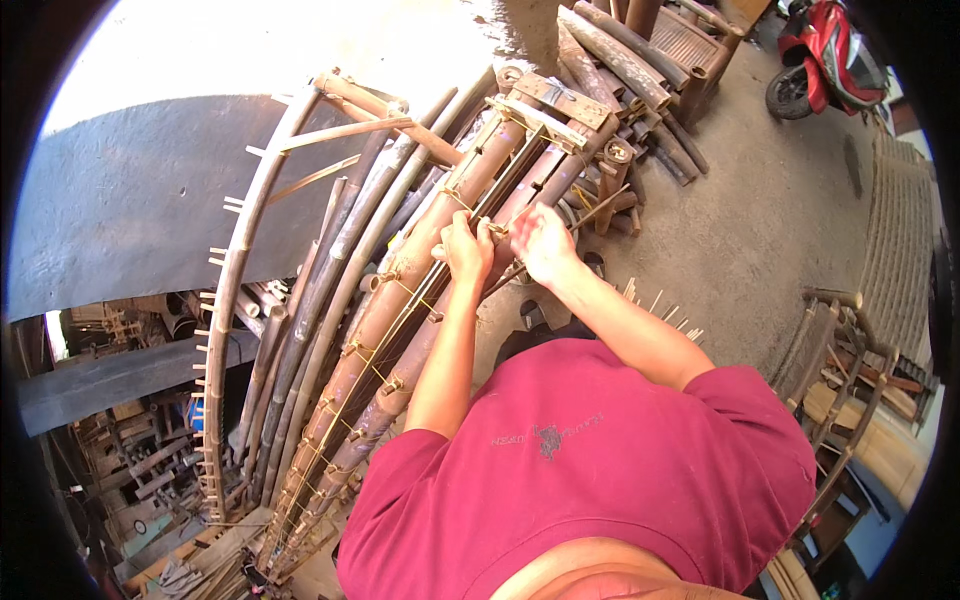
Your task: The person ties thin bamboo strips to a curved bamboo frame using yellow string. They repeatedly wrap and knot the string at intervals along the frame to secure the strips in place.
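Two long brown bamboo poles run side by side from the lower left toward the top middle, with yellowish cord lashed around small pegs along them. A wooden end block joins them at the far end. My left hand rests at the poles with its fingers curled in a pinch near the cord; what they hold is too small to make out. Just right of it, my right hand is raised beside the right pole, fingers stretched out and slightly blurred. A thin stick slants behind it.
To the left stands a curved bamboo frame with pegs along its edge. Several dark bamboo lengths lean between it and the poles. Cut bamboo pieces are heaped at the back. A red motorbike is parked at the far right.
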Action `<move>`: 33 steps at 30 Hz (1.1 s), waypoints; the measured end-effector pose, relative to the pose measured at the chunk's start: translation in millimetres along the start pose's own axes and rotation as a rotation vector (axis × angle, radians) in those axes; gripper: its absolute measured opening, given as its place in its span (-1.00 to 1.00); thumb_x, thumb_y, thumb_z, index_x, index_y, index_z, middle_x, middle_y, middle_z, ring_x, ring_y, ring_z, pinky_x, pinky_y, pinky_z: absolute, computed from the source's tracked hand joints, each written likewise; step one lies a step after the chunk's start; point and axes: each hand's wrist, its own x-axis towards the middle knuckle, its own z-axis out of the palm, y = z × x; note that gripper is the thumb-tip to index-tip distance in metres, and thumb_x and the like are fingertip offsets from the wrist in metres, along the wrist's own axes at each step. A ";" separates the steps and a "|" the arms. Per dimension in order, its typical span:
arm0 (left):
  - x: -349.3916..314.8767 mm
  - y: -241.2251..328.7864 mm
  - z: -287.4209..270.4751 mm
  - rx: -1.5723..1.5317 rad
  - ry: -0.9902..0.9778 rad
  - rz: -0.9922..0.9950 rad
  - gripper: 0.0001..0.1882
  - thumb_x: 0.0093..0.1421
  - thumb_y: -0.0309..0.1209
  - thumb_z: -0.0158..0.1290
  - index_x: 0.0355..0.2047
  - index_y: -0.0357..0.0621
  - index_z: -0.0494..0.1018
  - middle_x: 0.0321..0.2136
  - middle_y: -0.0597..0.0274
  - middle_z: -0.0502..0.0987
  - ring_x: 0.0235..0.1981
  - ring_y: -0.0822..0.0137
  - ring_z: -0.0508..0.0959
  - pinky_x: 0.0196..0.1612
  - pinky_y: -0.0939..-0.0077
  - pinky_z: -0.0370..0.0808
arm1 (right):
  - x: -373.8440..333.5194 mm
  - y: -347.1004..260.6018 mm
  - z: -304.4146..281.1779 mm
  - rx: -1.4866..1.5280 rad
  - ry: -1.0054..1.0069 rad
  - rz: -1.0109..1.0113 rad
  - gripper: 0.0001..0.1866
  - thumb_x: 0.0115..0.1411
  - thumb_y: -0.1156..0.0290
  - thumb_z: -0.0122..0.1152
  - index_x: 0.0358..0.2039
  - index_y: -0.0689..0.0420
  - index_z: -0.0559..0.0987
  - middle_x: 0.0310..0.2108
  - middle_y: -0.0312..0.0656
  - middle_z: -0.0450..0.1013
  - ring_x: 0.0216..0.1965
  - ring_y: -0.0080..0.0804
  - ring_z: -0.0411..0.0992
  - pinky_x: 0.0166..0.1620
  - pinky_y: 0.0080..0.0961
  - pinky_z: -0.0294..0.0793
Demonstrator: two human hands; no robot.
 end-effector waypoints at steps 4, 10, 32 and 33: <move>4.1 9.6 49.9 0.004 0.178 0.044 -0.75 0.23 -0.34 0.06 -0.10 -0.13 0.44 -0.32 -0.01 0.56 -0.15 0.02 0.48 -0.11 0.06 0.24 | -14.9 10.9 75.5 -1.001 -0.458 -0.743 -0.77 0.24 0.26 0.02 -0.50 0.09 0.45 -0.52 -0.26 0.45 -0.44 -0.41 0.44 -0.30 -0.42 0.42; 11.4 26.1 9.6 -0.206 0.048 -0.052 -0.75 0.32 -0.34 -0.08 -0.24 -0.25 0.53 -0.33 -0.13 0.59 -0.21 -0.10 0.53 -0.06 0.02 0.26 | 103.2 -27.6 134.2 -2.386 -0.430 -0.828 -0.36 0.29 -0.22 -0.16 -0.11 0.05 0.65 -0.15 -0.06 0.55 0.09 -0.16 0.37 0.16 0.20 0.07; 188.7 -39.5 9.4 0.393 -0.255 -0.092 -0.68 0.23 -0.24 -0.05 -0.28 -0.25 0.54 -0.30 -0.17 0.60 -0.16 -0.11 0.60 -0.16 0.03 0.52 | -20.9 -105.4 -18.9 -1.450 -0.890 -1.056 -0.89 -0.12 0.48 0.17 -0.49 0.10 0.48 -0.31 -0.13 0.50 -0.20 -0.13 0.45 0.02 -0.28 0.34; 193.4 -25.2 -0.6 0.540 -0.320 -0.131 -0.69 0.23 -0.25 -0.04 -0.24 -0.25 0.54 -0.28 -0.15 0.61 -0.17 -0.11 0.60 -0.13 0.03 0.52 | -1.0 -120.2 -38.4 -1.505 -0.719 -0.920 -0.91 -0.03 0.45 0.17 -0.45 0.07 0.50 -0.26 -0.12 0.48 -0.11 -0.14 0.42 0.04 -0.25 0.34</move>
